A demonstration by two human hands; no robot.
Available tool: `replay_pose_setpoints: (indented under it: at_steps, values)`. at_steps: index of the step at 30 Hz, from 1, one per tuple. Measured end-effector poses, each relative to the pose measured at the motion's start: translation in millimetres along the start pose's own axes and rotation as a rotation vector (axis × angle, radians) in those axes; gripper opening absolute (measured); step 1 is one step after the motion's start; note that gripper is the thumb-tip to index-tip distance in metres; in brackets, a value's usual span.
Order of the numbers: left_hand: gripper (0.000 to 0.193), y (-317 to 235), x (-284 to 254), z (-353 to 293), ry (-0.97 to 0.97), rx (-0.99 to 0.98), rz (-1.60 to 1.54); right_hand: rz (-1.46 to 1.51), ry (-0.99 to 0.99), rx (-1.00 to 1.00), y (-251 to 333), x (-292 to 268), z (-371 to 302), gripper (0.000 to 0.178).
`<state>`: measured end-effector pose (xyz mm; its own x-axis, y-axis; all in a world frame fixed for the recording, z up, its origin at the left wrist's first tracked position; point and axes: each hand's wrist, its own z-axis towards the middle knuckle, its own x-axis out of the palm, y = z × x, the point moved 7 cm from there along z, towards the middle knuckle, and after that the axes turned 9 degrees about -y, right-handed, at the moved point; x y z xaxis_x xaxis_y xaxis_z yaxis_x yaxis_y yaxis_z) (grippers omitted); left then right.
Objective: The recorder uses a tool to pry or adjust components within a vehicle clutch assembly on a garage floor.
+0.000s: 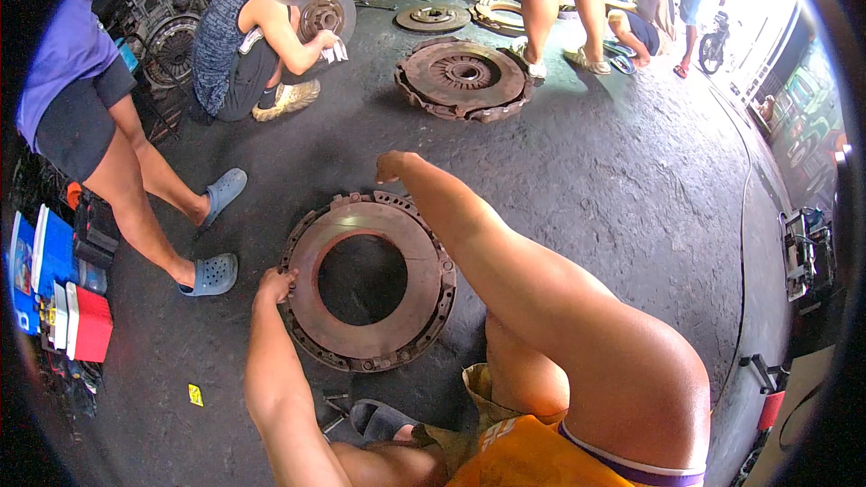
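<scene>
A round clutch pressure plate (406,320) lies on the dark floor in front of me, with a smooth brownish face, a wide round hole and a drilled outer rim. My left hand (278,284) grips its left edge, fingers bent over the rim. Beyond the plate's far edge is my right hand (397,165), its fingers curled downward. Whether anything is in that hand is hidden. A slim metal tool (336,413) rests on the floor by my dark slipper (383,419).
Farther off lies another rusty clutch cover (465,77), with flat discs (433,17) behind it. A person crouches at left holding a disc (325,13) and a white cloth (335,50). Someone in blue clogs (215,274) stands at left, near a red-and-white box (88,323).
</scene>
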<state>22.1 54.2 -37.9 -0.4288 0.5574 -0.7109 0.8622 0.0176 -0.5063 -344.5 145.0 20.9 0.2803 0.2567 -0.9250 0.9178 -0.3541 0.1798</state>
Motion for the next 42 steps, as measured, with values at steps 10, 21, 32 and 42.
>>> replay_pose_setpoints:
  at_steps: [10, 21, 32, 42]
  values:
    - [0.037, 8, 4, 19, -0.008, 0.049, 0.016, -0.017, -0.033, -0.020, 1, -6, -10, 0.045]
    - [0.032, -14, -2, -7, -0.038, 0.033, -0.063, -0.041, -0.042, -0.026, -2, 7, 10, 0.044]
    - [0.035, -11, -4, -4, -0.085, 0.046, -0.041, -0.043, -0.011, -0.020, 4, -4, -3, 0.042]
    - [0.035, -13, -3, -5, -0.039, 0.028, -0.061, -0.024, 0.019, 0.021, 5, -10, -13, 0.043]
